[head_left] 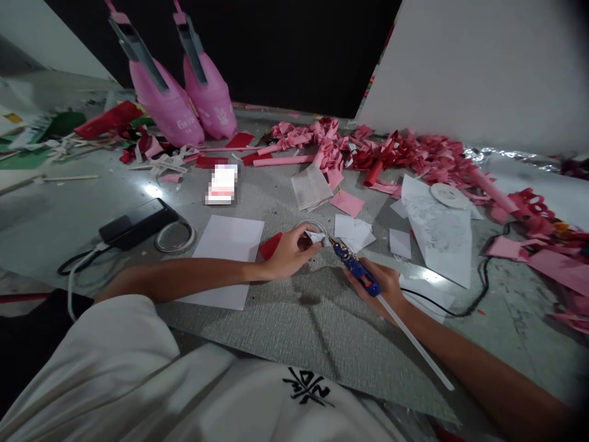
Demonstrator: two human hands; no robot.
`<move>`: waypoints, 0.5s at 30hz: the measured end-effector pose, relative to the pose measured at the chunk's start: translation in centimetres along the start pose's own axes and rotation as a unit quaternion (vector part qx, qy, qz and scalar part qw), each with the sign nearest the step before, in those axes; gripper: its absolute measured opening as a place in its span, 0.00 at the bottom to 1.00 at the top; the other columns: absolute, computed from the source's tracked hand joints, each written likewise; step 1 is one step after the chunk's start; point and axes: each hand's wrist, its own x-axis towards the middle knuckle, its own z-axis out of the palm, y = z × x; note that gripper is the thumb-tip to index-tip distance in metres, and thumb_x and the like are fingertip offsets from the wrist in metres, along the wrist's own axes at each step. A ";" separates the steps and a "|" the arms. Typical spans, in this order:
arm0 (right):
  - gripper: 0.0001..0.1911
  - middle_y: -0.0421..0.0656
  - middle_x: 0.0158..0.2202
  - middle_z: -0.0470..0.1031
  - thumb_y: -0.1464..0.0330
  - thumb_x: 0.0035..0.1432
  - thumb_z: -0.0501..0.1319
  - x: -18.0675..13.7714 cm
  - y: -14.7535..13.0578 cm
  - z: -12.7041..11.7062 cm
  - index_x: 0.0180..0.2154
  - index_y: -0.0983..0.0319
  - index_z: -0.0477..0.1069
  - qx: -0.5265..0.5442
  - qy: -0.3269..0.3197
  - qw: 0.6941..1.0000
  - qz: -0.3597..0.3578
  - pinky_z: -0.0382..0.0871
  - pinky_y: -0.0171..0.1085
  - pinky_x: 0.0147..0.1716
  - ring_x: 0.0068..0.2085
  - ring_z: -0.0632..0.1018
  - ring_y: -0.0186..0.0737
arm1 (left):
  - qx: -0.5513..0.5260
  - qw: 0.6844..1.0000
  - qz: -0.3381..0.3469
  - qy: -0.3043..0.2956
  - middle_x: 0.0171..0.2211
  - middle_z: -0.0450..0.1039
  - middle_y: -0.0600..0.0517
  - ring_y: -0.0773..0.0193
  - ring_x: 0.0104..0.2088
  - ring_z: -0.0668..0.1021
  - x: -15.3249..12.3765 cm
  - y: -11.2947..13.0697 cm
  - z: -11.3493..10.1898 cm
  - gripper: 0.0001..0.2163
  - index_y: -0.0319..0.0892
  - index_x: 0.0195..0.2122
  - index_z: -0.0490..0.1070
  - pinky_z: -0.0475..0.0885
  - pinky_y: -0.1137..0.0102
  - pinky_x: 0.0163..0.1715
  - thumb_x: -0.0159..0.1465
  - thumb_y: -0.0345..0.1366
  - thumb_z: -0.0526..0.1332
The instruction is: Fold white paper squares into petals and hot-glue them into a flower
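My right hand (384, 279) is wrapped round a blue hot glue gun (358, 269), with a long white glue stick (416, 344) sticking out of its back end. The gun's nozzle meets a small folded piece of white paper (316, 237) pinched in the fingers of my left hand (292, 250). Whether the tip touches the paper or stops just short, I cannot tell. Behind the left fingers shows part of a white ring (315, 223). A red piece of paper (270, 247) lies beside that hand, and white paper squares (352, 230) lie just past the nozzle.
Pink and red paper flowers (405, 150) line the table's back. Two pink bottles (209, 92) stand at back left. A black power bank (138, 222), a coiled cable (175, 236) and a white sheet (230, 236) lie left. The black cord (483, 282) trails right, near a white spool (450, 195).
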 end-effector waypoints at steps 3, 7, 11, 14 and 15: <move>0.08 0.34 0.22 0.67 0.65 0.64 0.66 0.0 0.0 0.0 0.35 0.59 0.70 0.000 -0.004 1.000 0.002 0.59 0.33 0.22 0.20 0.66 0.31 | -0.002 1.000 0.001 -0.002 0.24 0.69 0.56 0.68 0.22 0.73 -0.1 0.1 -0.1 0.15 0.42 0.43 0.69 0.69 0.74 0.22 0.67 0.48 0.66; 0.07 0.34 0.22 0.66 0.66 0.64 0.66 0.1 0.0 0.0 0.35 0.59 0.69 0.013 -0.007 1.000 -0.003 0.59 0.33 0.21 0.19 0.65 0.31 | 0.007 1.000 -0.001 -0.001 0.26 0.71 0.55 0.67 0.24 0.74 0.0 0.3 -0.1 0.15 0.42 0.43 0.69 0.70 0.74 0.23 0.67 0.48 0.65; 0.07 0.35 0.22 0.68 0.67 0.64 0.66 0.2 -0.1 0.0 0.35 0.59 0.70 0.014 0.005 1.000 -0.015 0.59 0.34 0.20 0.18 0.65 0.31 | 0.030 0.999 0.015 0.009 0.27 0.71 0.54 0.66 0.26 0.75 0.0 0.2 -0.1 0.14 0.42 0.43 0.70 0.70 0.73 0.27 0.67 0.47 0.65; 0.05 0.38 0.25 0.72 0.67 0.64 0.67 0.3 -0.1 -0.2 0.37 0.59 0.72 0.021 -0.003 1.000 -0.018 0.63 0.34 0.22 0.22 0.71 0.33 | 0.044 0.999 0.023 0.010 0.27 0.71 0.54 0.66 0.27 0.75 0.1 -0.1 -0.2 0.13 0.42 0.43 0.70 0.70 0.73 0.28 0.67 0.46 0.65; 0.05 0.39 0.27 0.74 0.67 0.63 0.67 0.2 0.0 -0.2 0.39 0.59 0.73 0.028 -0.007 0.999 -0.022 0.65 0.35 0.23 0.23 0.73 0.35 | 0.048 0.998 0.027 0.009 0.28 0.71 0.55 0.66 0.27 0.74 0.1 -0.2 -0.3 0.12 0.42 0.43 0.70 0.70 0.73 0.29 0.67 0.45 0.65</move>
